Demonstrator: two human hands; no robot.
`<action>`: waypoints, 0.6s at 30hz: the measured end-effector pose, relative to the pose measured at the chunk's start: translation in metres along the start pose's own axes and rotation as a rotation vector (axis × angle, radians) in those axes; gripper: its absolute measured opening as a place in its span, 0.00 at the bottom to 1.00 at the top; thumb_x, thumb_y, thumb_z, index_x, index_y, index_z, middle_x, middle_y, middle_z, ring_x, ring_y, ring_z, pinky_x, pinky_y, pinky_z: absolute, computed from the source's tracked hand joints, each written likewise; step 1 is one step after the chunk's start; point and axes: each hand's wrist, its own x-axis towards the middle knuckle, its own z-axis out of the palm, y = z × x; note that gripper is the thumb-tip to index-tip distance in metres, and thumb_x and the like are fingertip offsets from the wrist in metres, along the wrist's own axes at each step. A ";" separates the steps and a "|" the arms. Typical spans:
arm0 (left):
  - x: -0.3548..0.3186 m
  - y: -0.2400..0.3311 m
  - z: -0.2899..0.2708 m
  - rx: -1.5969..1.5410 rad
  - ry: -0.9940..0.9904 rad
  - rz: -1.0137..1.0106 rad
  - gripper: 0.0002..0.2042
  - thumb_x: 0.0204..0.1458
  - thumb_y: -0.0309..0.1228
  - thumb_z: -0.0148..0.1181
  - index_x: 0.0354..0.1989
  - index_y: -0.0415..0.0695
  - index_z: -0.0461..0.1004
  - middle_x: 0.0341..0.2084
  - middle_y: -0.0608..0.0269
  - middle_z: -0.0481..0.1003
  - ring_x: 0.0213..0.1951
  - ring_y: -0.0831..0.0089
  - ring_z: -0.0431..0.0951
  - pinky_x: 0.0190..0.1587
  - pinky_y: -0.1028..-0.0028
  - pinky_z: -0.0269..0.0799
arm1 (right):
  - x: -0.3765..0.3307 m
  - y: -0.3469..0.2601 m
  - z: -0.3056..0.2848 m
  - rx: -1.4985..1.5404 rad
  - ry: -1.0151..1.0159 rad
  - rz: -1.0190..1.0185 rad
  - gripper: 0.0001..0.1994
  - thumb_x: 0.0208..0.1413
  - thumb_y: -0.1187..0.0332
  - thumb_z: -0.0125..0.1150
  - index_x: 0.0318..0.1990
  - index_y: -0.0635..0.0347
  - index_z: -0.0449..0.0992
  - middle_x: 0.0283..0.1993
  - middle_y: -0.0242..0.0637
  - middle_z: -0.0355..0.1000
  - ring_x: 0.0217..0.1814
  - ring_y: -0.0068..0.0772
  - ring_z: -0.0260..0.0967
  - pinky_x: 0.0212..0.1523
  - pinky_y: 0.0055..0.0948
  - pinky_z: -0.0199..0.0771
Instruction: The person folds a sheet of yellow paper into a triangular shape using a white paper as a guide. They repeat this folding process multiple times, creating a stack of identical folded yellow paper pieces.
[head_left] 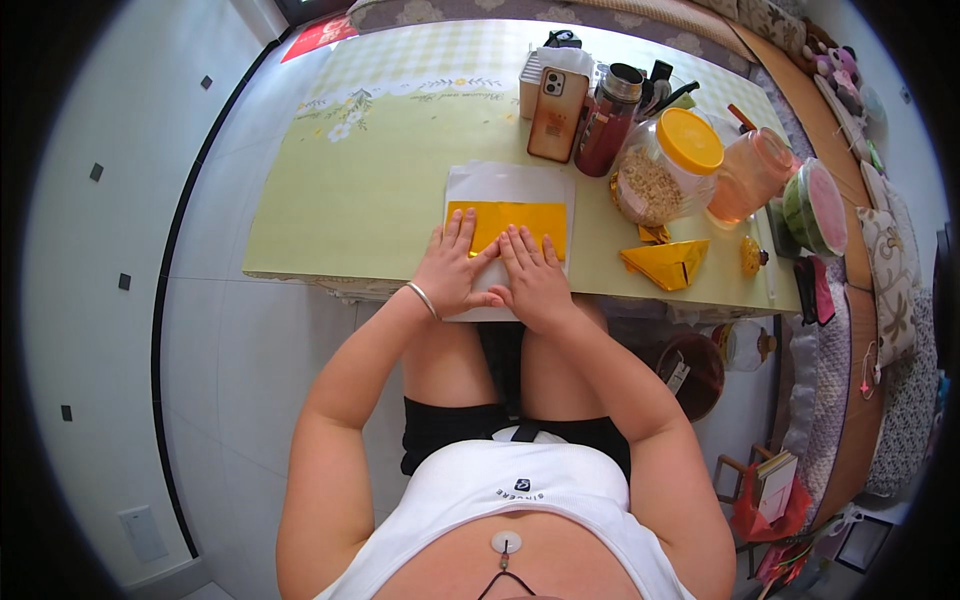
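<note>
A rectangle of shiny gold paper (pixel 512 214) lies flat on white sheets (pixel 500 180) at the table's near edge. My left hand (pixel 455 268) rests on its left part with the fingers stretched out; a silver bangle circles the wrist. My right hand (pixel 530 275) lies flat along the paper's lower edge, fingers extended. The two hands nearly meet, with the thumbs close together over the white sheets. To the right of my right hand sits a folded gold paper piece (pixel 668 265), with a smaller gold piece (pixel 654 235) just behind it.
On the table's right side stand a phone (pixel 558 115), a dark red flask (pixel 606 125), a yellow-lidded jar (pixel 652 180) of grainy food, a pinkish jug (pixel 745 180) and a cut watermelon (pixel 815 208). A bin (pixel 692 375) stands below. The green tablecloth (pixel 350 200) stretches left.
</note>
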 end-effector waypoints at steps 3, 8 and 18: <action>-0.014 -0.006 0.005 -0.021 -0.032 -0.088 0.49 0.51 0.72 0.47 0.75 0.51 0.50 0.74 0.38 0.38 0.76 0.45 0.36 0.71 0.42 0.36 | -0.012 0.010 -0.013 0.060 -0.161 0.109 0.43 0.59 0.41 0.53 0.73 0.63 0.52 0.78 0.47 0.47 0.82 0.43 0.37 0.77 0.50 0.33; -0.015 -0.041 0.017 -0.080 0.103 -0.179 0.41 0.51 0.60 0.60 0.66 0.41 0.64 0.69 0.49 0.60 0.72 0.48 0.53 0.69 0.40 0.46 | -0.029 0.043 -0.031 0.082 0.046 0.124 0.35 0.60 0.47 0.58 0.65 0.68 0.65 0.75 0.53 0.51 0.77 0.49 0.48 0.74 0.51 0.46; 0.071 -0.083 -0.005 -0.447 -0.010 -0.512 0.21 0.33 0.26 0.75 0.39 0.39 0.78 0.36 0.54 0.79 0.37 0.63 0.78 0.42 0.68 0.75 | 0.034 0.045 -0.026 1.222 -0.003 0.871 0.36 0.59 0.77 0.55 0.73 0.69 0.46 0.29 0.42 0.75 0.23 0.29 0.76 0.23 0.25 0.76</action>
